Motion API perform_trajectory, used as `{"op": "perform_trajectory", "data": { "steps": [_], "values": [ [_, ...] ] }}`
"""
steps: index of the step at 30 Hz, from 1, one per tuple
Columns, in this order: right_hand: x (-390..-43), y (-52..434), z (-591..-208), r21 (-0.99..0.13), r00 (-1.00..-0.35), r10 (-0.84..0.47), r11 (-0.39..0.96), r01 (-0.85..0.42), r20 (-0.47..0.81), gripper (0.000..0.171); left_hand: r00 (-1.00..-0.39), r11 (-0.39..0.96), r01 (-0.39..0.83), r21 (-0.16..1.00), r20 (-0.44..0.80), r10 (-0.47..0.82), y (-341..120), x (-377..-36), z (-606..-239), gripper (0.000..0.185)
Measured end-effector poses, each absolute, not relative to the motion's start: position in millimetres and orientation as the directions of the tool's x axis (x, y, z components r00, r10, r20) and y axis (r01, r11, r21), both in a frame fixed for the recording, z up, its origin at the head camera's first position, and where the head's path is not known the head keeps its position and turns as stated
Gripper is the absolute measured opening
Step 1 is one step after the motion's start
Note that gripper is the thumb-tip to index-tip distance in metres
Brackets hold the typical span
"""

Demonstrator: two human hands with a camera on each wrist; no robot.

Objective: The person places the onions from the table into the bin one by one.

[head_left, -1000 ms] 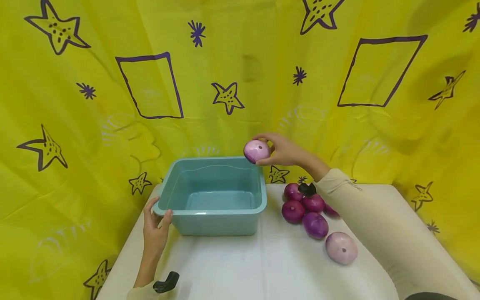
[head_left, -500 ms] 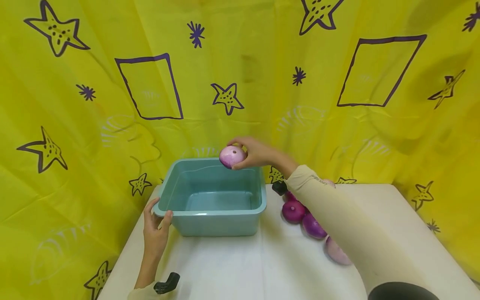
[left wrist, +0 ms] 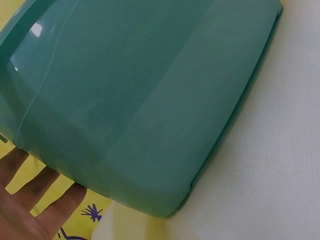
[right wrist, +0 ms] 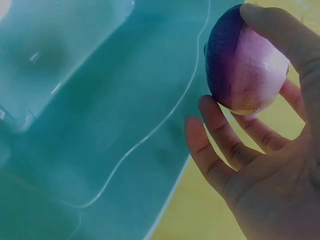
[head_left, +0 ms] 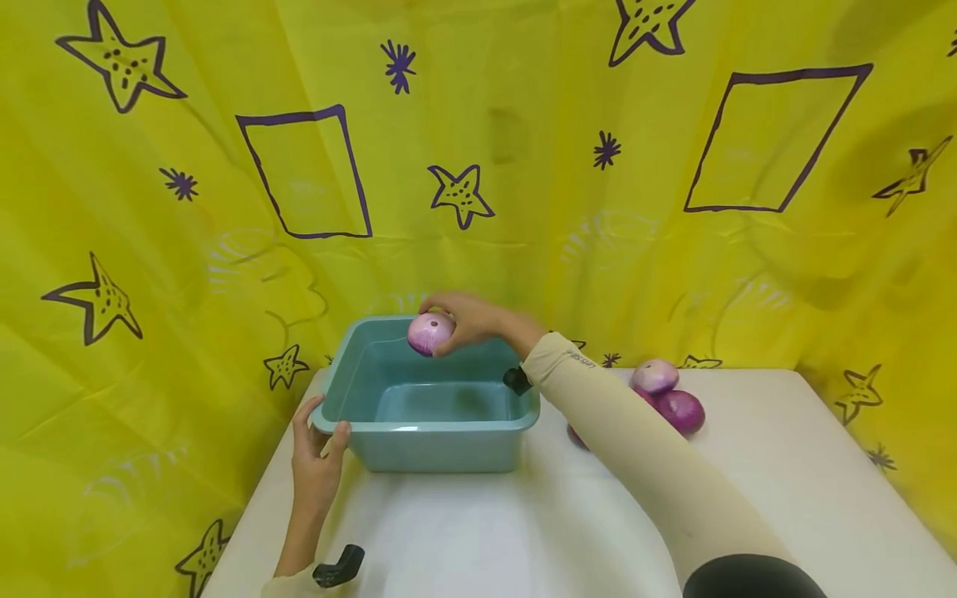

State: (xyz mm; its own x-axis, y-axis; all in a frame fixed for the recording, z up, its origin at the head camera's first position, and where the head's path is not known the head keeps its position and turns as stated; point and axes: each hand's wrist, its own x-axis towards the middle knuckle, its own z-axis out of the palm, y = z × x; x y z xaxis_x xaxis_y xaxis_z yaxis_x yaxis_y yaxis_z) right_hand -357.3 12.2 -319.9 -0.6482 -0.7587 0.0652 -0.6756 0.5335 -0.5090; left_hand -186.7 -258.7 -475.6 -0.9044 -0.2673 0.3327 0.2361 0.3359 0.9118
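A purple-and-white onion (head_left: pixel 431 334) is being held in the air over the far part of the teal tub (head_left: pixel 434 453). It is being pinched by the right hand (head_left: pixel 474 321) between thumb and fingertips, the hand being spread about as wide as the onion. The tub's near left corner is being gripped by the left hand (head_left: pixel 316 477). Good handling is probably being served if the onion is being lowered near the bottom before the pinch is being loosened, while the tub is being steadied. Beyond, other onions (head_left: pixel 682 413) are being partly hidden by the right sleeve (head_left: pixel 620 428) on the white table (head_left: pixel 419 531).
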Motion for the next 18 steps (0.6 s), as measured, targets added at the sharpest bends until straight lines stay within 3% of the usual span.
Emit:
{"op": "perform_trajectory", "data": {
  "steps": [7, 18],
  "values": [
    [-359, 6, -327, -0.530, -0.674, -0.739, 0.562, -0.635, 0.024, 0.070, -0.896, 0.330, 0.258, 0.908, 0.352, -0.269, -258, -187, -478, 0.058],
    [-357, 15, -322, -0.549, -0.670, -0.742, 0.558, -0.622, 0.006, 0.087, -0.903, 0.342, 0.249, 0.906, 0.345, -0.255, -260, -188, -479, 0.058]
  ]
}}
